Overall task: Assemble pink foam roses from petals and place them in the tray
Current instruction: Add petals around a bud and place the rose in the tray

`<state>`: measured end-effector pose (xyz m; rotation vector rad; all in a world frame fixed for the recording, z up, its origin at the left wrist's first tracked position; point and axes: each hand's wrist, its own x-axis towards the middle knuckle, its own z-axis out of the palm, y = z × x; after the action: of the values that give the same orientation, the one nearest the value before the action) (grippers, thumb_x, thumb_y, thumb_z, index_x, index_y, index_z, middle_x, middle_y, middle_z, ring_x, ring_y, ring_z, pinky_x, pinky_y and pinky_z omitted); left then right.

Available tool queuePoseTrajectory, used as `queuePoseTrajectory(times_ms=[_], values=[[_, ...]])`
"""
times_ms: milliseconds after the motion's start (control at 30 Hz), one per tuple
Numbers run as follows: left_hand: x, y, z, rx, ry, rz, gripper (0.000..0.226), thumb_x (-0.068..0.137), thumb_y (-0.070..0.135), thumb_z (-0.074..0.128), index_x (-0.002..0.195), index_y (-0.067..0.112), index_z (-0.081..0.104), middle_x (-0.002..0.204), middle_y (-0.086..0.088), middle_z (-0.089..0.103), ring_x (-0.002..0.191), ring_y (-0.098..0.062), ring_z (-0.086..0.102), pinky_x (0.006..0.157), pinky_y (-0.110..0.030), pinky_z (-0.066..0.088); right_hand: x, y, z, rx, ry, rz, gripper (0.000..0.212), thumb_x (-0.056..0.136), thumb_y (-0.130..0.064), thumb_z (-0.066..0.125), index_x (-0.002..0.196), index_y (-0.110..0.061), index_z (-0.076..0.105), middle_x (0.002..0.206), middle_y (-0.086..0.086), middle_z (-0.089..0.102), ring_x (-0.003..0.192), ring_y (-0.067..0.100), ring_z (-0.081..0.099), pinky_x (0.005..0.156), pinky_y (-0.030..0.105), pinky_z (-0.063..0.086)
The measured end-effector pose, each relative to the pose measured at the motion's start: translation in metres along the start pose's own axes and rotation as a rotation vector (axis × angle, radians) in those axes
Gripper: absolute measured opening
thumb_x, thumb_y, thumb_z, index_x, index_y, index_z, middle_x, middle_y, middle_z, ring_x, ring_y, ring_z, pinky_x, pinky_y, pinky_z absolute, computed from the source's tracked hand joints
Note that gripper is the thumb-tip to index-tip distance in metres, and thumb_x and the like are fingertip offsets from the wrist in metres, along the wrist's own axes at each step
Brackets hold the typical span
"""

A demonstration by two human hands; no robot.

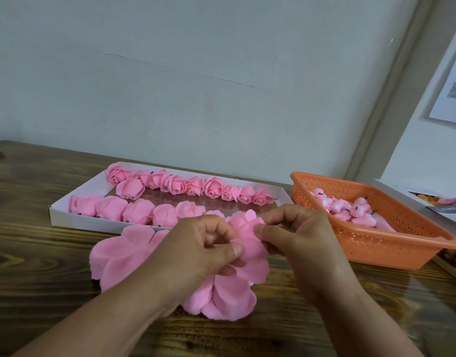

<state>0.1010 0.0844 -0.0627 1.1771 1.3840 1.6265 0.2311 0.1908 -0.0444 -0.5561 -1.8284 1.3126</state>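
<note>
A white tray [59, 213] at the back of the wooden table holds two rows of pink foam roses [175, 185]. In front of it lies a spread of flat pink petal pieces [118, 253]. Over that spread, my left hand [196, 243] and my right hand [299, 233] both pinch a half-formed pink rose [250, 228], fingers curled round its petals. The rose's centre is hidden by my fingers.
An orange perforated basket [391, 243] with several small pink rose buds [350, 210] stands to the right, close to my right hand. A box edge with papers [440, 210] lies at the far right. The wall rises just behind the tray.
</note>
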Motion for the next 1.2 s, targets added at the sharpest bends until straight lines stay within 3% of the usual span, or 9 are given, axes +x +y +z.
queuePoseTrajectory(times_ms=[133,400,533,600,700,867,1000,1100,1200], values=[[0.002,-0.001,-0.002,0.003,0.027,-0.013,0.016,0.084,-0.002,0.064,0.071,0.007,0.064,0.065,-0.011,0.070,0.066,-0.020,0.072,0.052,-0.020,0.052,-0.001,-0.005,-0.001,-0.080,-0.087,-0.021,0.015,0.076,0.008,0.068,0.068,-0.005,0.069,0.061,0.020,0.066,0.053,0.024,0.060,0.055,0.037,0.051],[0.002,-0.003,-0.002,0.043,0.048,-0.016,0.014,0.083,0.006,0.068,0.069,0.007,0.063,0.071,-0.018,0.072,0.063,-0.020,0.070,0.053,-0.022,0.053,-0.003,-0.009,-0.001,-0.157,-0.143,-0.032,0.002,0.079,0.003,0.068,0.078,0.002,0.068,0.062,0.021,0.066,0.054,0.022,0.061,0.058,0.034,0.053],[0.002,-0.005,-0.002,0.058,0.081,-0.028,0.021,0.072,0.026,0.072,0.072,0.008,0.062,0.071,-0.014,0.073,0.063,-0.021,0.071,0.054,-0.023,0.054,-0.006,-0.012,0.001,-0.205,-0.183,-0.066,0.011,0.073,-0.014,0.078,0.076,-0.008,0.069,0.069,0.026,0.065,0.060,0.038,0.060,0.060,0.042,0.048],[0.003,-0.006,-0.002,0.064,0.115,-0.036,0.017,0.078,0.022,0.070,0.077,0.009,0.060,0.069,-0.013,0.073,0.062,-0.022,0.071,0.053,-0.025,0.054,-0.007,-0.011,0.003,-0.222,-0.166,-0.069,0.010,0.073,-0.011,0.078,0.076,-0.009,0.068,0.066,0.021,0.066,0.059,0.038,0.062,0.058,0.035,0.050],[0.004,-0.009,0.000,0.125,0.171,0.006,0.009,0.088,0.015,0.063,0.089,0.015,0.054,0.067,-0.009,0.072,0.060,-0.020,0.071,0.053,-0.025,0.054,-0.004,-0.007,0.006,-0.182,-0.095,-0.050,0.014,0.077,0.006,0.069,0.069,-0.006,0.068,0.059,0.010,0.067,0.050,0.016,0.064,0.051,0.023,0.051],[0.002,-0.010,0.004,0.165,0.166,0.111,0.022,0.090,0.006,0.060,0.091,0.027,0.063,0.076,0.005,0.075,0.065,-0.010,0.071,0.058,-0.018,0.053,-0.001,-0.001,0.006,-0.042,0.045,0.015,0.014,0.077,0.009,0.066,0.068,-0.002,0.065,0.058,0.021,0.062,0.048,0.024,0.059,0.057,0.040,0.053],[0.000,-0.013,0.008,0.179,0.148,0.097,0.038,0.085,0.010,0.068,0.104,0.043,0.064,0.090,0.012,0.075,0.068,-0.010,0.072,0.060,-0.018,0.055,-0.003,0.003,0.010,0.031,0.053,0.042,0.018,0.080,0.007,0.065,0.066,-0.004,0.063,0.054,0.021,0.061,0.046,0.025,0.059,0.051,0.032,0.051],[0.001,-0.016,0.008,0.198,0.123,0.077,0.041,0.085,0.012,0.068,0.120,0.034,0.063,0.087,0.007,0.076,0.072,-0.013,0.072,0.067,-0.023,0.056,-0.005,0.003,0.012,0.073,0.044,0.063,0.017,0.080,0.007,0.064,0.066,-0.004,0.063,0.051,0.018,0.061,0.044,0.023,0.059,0.047,0.025,0.049],[0.002,-0.017,0.007,0.188,0.110,0.054,0.039,0.086,0.012,0.066,0.124,0.022,0.064,0.086,0.002,0.076,0.073,-0.015,0.072,0.067,-0.024,0.055,-0.004,0.000,0.010,0.122,-0.008,0.114,0.012,0.079,0.008,0.064,0.069,0.001,0.063,0.054,0.020,0.060,0.043,0.022,0.058,0.046,0.027,0.050]])
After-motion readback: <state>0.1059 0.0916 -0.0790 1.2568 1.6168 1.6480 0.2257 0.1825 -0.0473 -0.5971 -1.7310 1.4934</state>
